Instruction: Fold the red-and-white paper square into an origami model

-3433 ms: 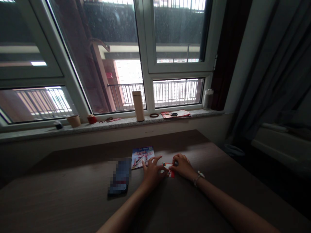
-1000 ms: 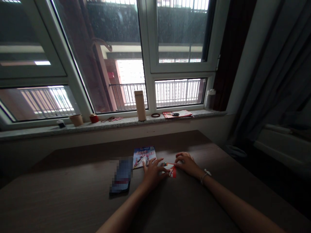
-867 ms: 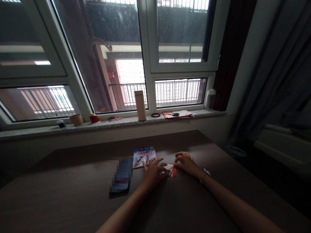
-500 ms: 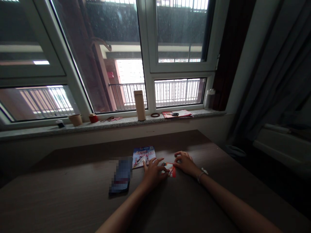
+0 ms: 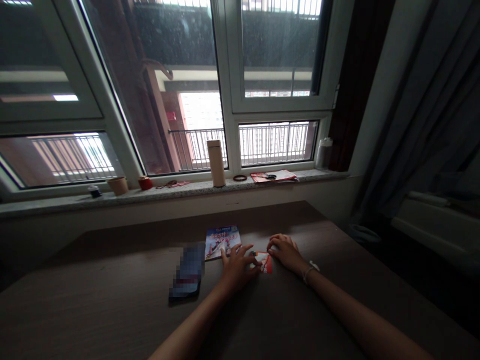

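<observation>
A small red and white sheet of paper (image 5: 266, 261) lies on the table between my hands. My left hand (image 5: 239, 267) has its thumb and index finger close together on the paper's left part, partly covering it; the other fingers are spread. At the upper right corner of the paper, my right hand (image 5: 287, 251) has its fingers bent and drawn together against the edge. A blue printed booklet (image 5: 217, 241) lies just beyond my left hand, whose outer fingers reach its near right corner. Left of that hand lies a dark phone-like object (image 5: 187, 275), blurred by pixels.
The brown table (image 5: 112, 280) ends below a stone windowsill (image 5: 180, 189). On the sill stand a beige flask (image 5: 216, 162), a paper cup (image 5: 118, 185), a red spool-like object (image 5: 145, 183) and a clear bottle (image 5: 323, 154). Scissors (image 5: 270, 176) lie on red papers (image 5: 287, 175).
The paper's far edge, which looked raised at my right fingertips, now lies flatter. My right hand has shifted very slightly; my left hand stays in place.
</observation>
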`<action>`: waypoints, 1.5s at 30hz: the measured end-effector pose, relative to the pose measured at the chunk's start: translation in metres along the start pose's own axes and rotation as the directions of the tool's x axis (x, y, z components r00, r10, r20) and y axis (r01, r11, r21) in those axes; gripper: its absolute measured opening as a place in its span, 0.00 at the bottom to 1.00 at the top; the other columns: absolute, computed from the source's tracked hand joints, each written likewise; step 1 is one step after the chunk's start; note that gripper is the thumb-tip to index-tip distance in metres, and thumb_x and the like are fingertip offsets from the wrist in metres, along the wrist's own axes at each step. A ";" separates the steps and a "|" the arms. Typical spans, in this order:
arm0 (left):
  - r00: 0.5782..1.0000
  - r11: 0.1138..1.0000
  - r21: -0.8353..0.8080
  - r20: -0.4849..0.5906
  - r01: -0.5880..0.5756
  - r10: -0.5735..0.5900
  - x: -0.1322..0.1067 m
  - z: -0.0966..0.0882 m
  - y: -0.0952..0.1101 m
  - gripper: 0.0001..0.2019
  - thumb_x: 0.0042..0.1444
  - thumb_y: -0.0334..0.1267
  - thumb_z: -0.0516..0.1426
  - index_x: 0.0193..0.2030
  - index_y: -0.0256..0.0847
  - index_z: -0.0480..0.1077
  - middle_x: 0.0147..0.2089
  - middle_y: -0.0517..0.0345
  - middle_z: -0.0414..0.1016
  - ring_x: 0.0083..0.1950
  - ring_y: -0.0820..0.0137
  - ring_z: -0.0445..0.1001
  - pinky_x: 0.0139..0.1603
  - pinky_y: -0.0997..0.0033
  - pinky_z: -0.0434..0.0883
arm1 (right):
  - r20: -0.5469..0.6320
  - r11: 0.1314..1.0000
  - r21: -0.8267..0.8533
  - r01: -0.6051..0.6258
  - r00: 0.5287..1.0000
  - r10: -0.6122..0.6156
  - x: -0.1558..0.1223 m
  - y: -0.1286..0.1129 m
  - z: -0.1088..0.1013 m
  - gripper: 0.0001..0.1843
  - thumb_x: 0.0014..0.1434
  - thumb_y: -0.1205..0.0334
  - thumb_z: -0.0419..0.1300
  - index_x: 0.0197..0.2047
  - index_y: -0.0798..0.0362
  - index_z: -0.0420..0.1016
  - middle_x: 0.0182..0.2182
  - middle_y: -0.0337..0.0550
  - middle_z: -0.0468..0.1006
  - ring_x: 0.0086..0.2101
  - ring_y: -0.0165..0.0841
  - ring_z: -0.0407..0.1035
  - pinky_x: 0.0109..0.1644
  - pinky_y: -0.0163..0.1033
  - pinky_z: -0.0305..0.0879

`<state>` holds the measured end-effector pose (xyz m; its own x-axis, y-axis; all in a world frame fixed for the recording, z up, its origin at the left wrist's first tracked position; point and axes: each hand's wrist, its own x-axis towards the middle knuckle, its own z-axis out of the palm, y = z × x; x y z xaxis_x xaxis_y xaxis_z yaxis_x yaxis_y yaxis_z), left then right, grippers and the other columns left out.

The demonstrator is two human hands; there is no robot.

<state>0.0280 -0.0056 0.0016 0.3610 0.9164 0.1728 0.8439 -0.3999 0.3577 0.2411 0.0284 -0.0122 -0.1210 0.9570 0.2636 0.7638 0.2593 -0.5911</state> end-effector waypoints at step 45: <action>1.000 1.000 -0.015 -0.009 0.018 -0.018 0.000 0.002 -0.002 0.05 0.56 0.46 0.63 0.40 0.59 0.79 0.67 0.68 0.65 0.71 0.48 0.51 0.63 0.22 0.28 | -0.077 0.974 -0.212 0.076 0.993 -0.094 -0.024 -0.019 -0.002 0.09 0.53 0.51 0.65 0.31 0.46 0.81 0.44 0.46 0.75 0.54 0.46 0.62 0.63 0.54 0.50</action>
<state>0.0273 -0.0047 -0.0013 0.3420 0.9235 0.1740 0.8442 -0.3832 0.3748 0.2312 0.0008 -0.0057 -0.1430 0.9157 0.3757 0.8695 0.2975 -0.3943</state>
